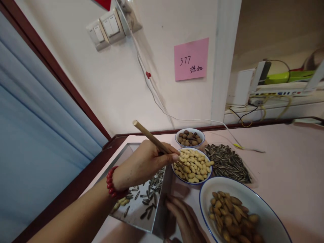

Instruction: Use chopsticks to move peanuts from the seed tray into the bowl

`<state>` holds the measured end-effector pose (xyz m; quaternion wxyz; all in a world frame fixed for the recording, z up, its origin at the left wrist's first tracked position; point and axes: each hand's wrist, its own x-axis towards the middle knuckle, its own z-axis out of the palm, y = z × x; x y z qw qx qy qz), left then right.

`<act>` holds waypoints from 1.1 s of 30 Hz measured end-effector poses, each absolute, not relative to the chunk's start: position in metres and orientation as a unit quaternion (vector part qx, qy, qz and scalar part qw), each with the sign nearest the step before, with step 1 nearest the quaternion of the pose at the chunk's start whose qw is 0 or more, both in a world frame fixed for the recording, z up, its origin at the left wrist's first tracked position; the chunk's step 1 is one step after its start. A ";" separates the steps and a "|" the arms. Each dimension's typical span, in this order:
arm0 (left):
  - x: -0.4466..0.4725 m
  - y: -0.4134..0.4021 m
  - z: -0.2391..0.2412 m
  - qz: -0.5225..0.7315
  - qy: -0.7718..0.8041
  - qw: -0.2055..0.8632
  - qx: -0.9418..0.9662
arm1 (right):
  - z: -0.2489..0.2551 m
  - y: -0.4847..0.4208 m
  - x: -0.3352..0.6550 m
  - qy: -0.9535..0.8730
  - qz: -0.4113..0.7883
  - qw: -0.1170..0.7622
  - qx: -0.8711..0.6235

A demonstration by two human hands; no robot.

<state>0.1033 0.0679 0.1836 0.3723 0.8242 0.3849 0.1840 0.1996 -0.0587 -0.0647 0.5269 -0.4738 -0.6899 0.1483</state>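
Observation:
My left hand [144, 162], a red bead bracelet on its wrist, is closed round a pair of wooden chopsticks [149, 136]. Their tips reach into a white, blue-rimmed bowl of shelled peanuts [188, 182]. Below that hand lies a metal tray [136, 212] holding scattered sunflower seeds and a few peanuts. My right hand [183, 217] rests at the tray's right edge with its fingers stretched out flat, holding nothing.
A small bowl of round brown nuts [190, 130] stands behind the peanuts. A pile of sunflower seeds [227, 162] lies to the right, and a large bowl of almond-like nuts [268, 216] sits at the front right. A white cable [157, 98] hangs down the wall.

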 end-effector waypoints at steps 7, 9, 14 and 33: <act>0.060 0.060 0.192 0.251 0.443 0.372 0.776 | -0.073 -0.060 0.200 -0.701 0.138 0.517 -0.472; 0.044 0.055 0.196 0.253 0.478 0.370 0.756 | -0.078 -0.059 0.198 -0.699 0.135 0.521 -0.472; 0.006 0.044 0.203 0.272 0.537 0.319 0.732 | -0.091 -0.056 0.194 -0.696 0.137 0.529 -0.465; -0.070 0.041 0.146 0.055 0.613 0.284 0.735 | -0.096 -0.059 0.200 -0.711 0.132 0.519 -0.457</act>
